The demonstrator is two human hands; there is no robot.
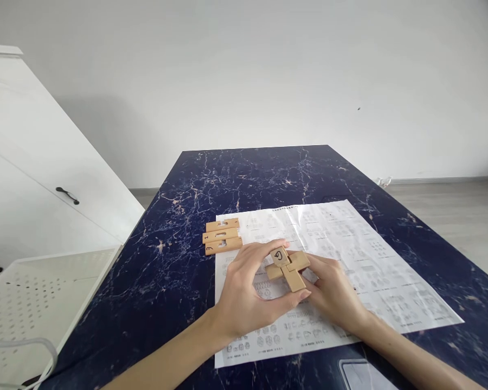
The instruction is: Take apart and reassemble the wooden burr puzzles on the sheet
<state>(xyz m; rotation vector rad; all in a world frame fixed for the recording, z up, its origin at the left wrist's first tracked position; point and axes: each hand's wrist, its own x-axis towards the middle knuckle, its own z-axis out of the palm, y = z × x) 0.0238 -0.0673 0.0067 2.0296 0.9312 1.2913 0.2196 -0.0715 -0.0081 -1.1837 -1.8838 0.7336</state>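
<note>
Between both hands is a wooden burr puzzle (293, 278), its blocks crossing one another, with a handwritten mark on one end face. My left hand (248, 295) grips it from the left, thumb along the near side and fingers over the far side. From the right, my right hand (333, 290) holds the same puzzle; some of its fingers are hidden behind the blocks. Under the hands lies a printed instruction sheet (345, 238) with rows of small diagrams. Left of the hands, several notched wooden pieces (222, 235) with handwritten numbers lie side by side, partly on the sheet's edge.
The dark blue marbled table (244, 176) stretches away towards a pale wall. A rounded, light, flat item (364, 375) lies at the near edge. On the left stand a white cabinet (36, 162) and a perforated white surface (32, 303) with a cable (44, 342).
</note>
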